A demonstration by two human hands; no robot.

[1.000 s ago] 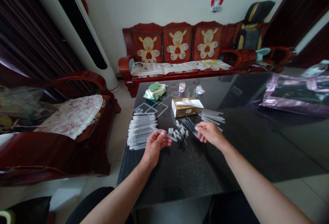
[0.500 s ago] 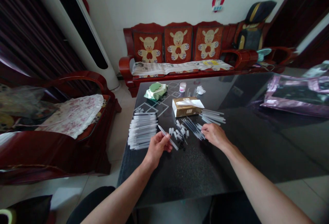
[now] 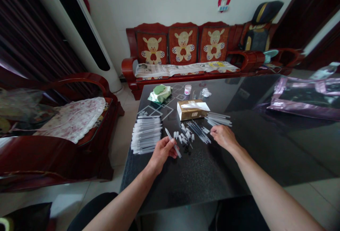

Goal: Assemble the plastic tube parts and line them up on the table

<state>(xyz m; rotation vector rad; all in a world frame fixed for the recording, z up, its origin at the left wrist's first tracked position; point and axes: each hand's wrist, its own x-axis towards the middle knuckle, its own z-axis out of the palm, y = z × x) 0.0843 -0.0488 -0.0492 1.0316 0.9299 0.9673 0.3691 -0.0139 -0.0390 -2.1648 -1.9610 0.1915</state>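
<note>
Looks part-done, with pens (image 3: 146,135) stacked centre-left, refills (image 3: 199,132), caps (image 3: 183,139) and tubes (image 3: 218,119) loose mid-frame, one uncapped pen (image 3: 169,134) clamped in left hand (image 3: 162,151), grip of right hand (image 3: 224,137) unclear.

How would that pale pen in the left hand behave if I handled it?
The pale pen is probably stiff: it looks straight, gripped near its middle by the left hand. Being slim, it is likely light. It looks rounded, so it may roll on the glossy black tabletop.
</note>
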